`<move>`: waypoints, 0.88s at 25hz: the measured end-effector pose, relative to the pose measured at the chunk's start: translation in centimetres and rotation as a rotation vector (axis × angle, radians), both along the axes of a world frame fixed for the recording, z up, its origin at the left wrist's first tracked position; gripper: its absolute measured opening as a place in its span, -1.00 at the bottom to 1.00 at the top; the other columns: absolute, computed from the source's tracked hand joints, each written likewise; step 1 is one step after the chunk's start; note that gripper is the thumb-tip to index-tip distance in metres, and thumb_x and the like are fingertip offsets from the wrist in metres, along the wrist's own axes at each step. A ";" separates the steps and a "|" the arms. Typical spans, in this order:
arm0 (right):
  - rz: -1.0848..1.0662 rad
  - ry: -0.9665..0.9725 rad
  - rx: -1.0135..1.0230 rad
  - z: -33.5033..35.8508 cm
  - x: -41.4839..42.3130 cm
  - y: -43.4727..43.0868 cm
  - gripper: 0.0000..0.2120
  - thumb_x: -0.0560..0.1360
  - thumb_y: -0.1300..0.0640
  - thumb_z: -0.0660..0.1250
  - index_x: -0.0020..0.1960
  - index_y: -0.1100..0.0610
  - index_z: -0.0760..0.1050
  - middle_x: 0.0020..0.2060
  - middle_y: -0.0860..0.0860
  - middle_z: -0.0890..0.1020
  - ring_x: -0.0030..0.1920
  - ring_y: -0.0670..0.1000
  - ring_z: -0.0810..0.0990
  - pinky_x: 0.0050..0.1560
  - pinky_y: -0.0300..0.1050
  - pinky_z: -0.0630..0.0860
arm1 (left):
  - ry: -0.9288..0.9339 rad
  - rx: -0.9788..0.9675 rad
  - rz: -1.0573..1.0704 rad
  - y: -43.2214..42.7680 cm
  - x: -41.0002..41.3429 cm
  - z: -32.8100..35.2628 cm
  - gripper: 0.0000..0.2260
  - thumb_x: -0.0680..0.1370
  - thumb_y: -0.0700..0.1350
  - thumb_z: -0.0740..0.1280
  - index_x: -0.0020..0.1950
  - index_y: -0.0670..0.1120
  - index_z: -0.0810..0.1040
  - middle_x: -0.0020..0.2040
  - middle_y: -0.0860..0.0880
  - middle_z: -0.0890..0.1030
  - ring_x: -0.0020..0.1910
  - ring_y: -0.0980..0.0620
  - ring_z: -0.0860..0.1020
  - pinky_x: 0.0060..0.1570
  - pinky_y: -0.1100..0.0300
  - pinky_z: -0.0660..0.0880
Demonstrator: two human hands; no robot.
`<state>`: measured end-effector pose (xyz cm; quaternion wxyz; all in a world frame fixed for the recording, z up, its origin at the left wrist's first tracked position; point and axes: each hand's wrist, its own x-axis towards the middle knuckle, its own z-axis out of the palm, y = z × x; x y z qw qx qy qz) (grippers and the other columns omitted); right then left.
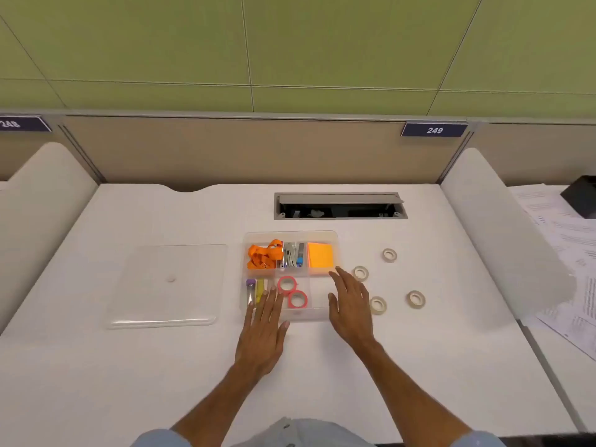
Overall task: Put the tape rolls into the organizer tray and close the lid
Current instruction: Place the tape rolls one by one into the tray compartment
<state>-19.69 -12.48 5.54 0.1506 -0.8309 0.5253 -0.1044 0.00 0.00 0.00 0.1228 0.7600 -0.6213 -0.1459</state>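
Observation:
A clear organizer tray [290,235] sits mid-desk with two red tape rolls [292,292] in its front middle compartment. Several beige tape rolls lie on the desk to its right: one far back [390,254], one near the tray [361,272], one in front [378,305] and one further right [415,299]. The clear lid [167,285] lies flat to the left of the tray. My left hand [263,330] is flat and open over the tray's front left corner. My right hand [350,304] is open at the tray's right edge, beside the beige rolls, holding nothing.
The tray also holds orange clips [264,255], metal clips [293,254], an orange sticky pad [320,255] and small markers [254,290]. A cable hatch [340,206] is set into the desk behind. White dividers flank the desk; papers [567,253] lie at right.

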 end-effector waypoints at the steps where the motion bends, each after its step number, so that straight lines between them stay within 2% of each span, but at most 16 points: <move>1: -0.068 -0.029 0.016 0.0 -0.6 -0.1 -0.50 0.70 0.14 0.23 0.63 0.05 0.34 0.65 -0.02 0.34 0.67 0.05 0.30 0.68 0.08 0.24 | -0.031 0.011 -0.010 0.3 -0.2 -0.1 -0.40 0.76 0.15 0.01 0.73 0.00 -0.14 0.75 0.02 -0.14 0.75 -0.02 -0.17 0.74 -0.16 -0.04; 4: -0.239 -0.038 0.092 -0.5 -3.1 0.0 -0.49 0.69 0.12 0.27 0.63 0.14 0.34 0.62 0.07 0.38 0.64 0.12 0.34 0.65 0.09 0.29 | -0.110 0.004 -0.040 1.0 -0.5 -0.9 -0.41 0.76 0.15 0.00 0.74 0.03 -0.12 0.76 0.00 -0.12 0.75 -0.05 -0.13 0.74 -0.19 -0.03; 7: -0.260 -0.099 0.149 -0.9 -4.4 -0.1 -0.52 0.73 0.08 0.24 0.63 0.16 0.33 0.61 0.07 0.39 0.63 0.11 0.34 0.64 0.10 0.32 | -0.145 0.018 -0.040 1.2 -1.0 -0.9 -0.42 0.76 0.15 0.00 0.74 0.03 -0.11 0.76 -0.01 -0.13 0.75 -0.05 -0.14 0.74 -0.19 -0.06; 10: -0.294 -0.173 0.159 -0.9 -5.0 -0.4 -0.57 0.75 0.12 0.19 0.60 0.15 0.36 0.57 0.04 0.44 0.58 0.11 0.39 0.59 0.10 0.37 | -0.132 0.042 -0.010 0.9 -1.3 -0.9 -0.41 0.76 0.15 0.00 0.74 0.04 -0.11 0.76 -0.01 -0.14 0.75 -0.04 -0.15 0.74 -0.18 -0.10; 12: -0.355 -0.126 0.172 -0.9 -5.7 -0.6 -0.54 0.72 0.18 0.22 0.61 0.15 0.33 0.58 0.06 0.42 0.60 0.12 0.37 0.60 0.10 0.36 | -0.114 0.052 -0.005 0.9 -1.6 -0.7 -0.42 0.76 0.16 -0.01 0.74 0.05 -0.12 0.75 0.00 -0.16 0.75 -0.04 -0.15 0.74 -0.18 -0.11; 16: -0.342 0.104 0.260 -1.7 -7.7 -1.1 -0.38 0.66 0.20 0.27 0.69 0.13 0.19 0.68 0.14 0.19 0.70 0.16 0.18 0.70 0.07 0.21 | -0.089 0.058 0.015 0.9 -1.5 -0.4 -0.43 0.75 0.14 0.02 0.74 0.04 -0.03 0.76 -0.02 -0.07 0.76 -0.06 -0.08 0.74 -0.19 -0.07; 20: -0.279 0.177 0.255 -2.2 -8.5 -1.2 -0.45 0.66 0.21 0.29 0.63 0.08 0.28 0.58 0.06 0.32 0.58 0.12 0.36 0.49 0.05 0.46 | -0.089 0.094 0.012 0.8 -1.4 -0.5 -0.42 0.75 0.17 -0.03 0.74 0.08 -0.09 0.76 0.01 -0.12 0.76 -0.03 -0.14 0.74 -0.18 -0.12; 22: -0.275 0.190 0.248 -2.2 -8.3 -1.4 -0.50 0.65 0.23 0.31 0.56 0.09 0.34 0.50 0.04 0.40 0.51 0.11 0.43 0.39 0.05 0.52 | -0.081 0.097 0.013 0.8 -1.4 -0.5 -0.42 0.75 0.17 -0.01 0.74 0.08 -0.09 0.77 0.01 -0.11 0.76 -0.03 -0.15 0.74 -0.17 -0.12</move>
